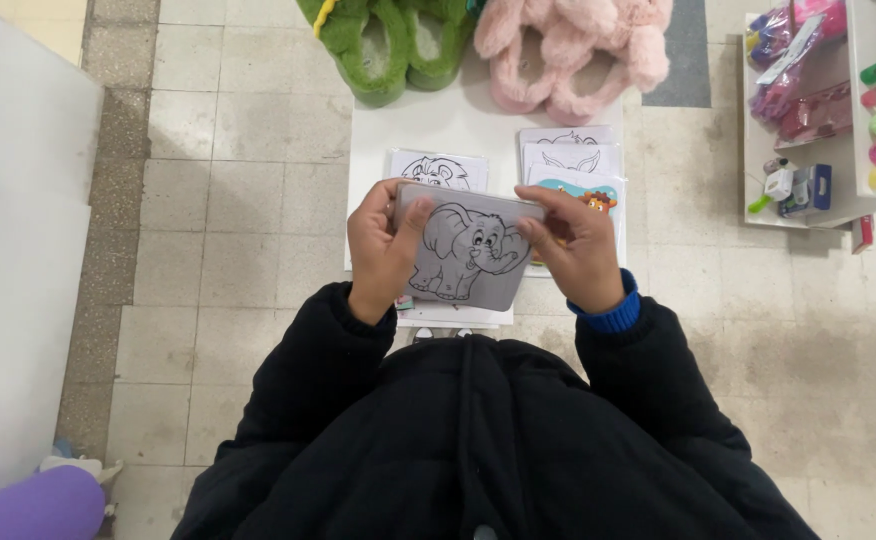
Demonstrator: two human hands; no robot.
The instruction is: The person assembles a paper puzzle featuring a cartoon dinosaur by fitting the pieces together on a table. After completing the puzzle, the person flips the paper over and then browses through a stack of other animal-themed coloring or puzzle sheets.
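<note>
Grey card with an elephant outline (468, 255) sits between our hands — left hand (383, 250) curled round its left edge, right hand (578, 250) pinching the right edge, fingers closed on it. We hold it above a white board (438, 125) of animal drawings (443, 170) — green slippers (388, 45) and pink slippers (573, 50) lie beyond.

I see bare floor (238, 200) open on the left, so a hand could pass there. Far ahead, green slippers (388, 45) and pink slippers (578, 50) block the way. Picture cards (568, 160) cover the middle. A shelf (838, 205) of toys stands on the right.
</note>
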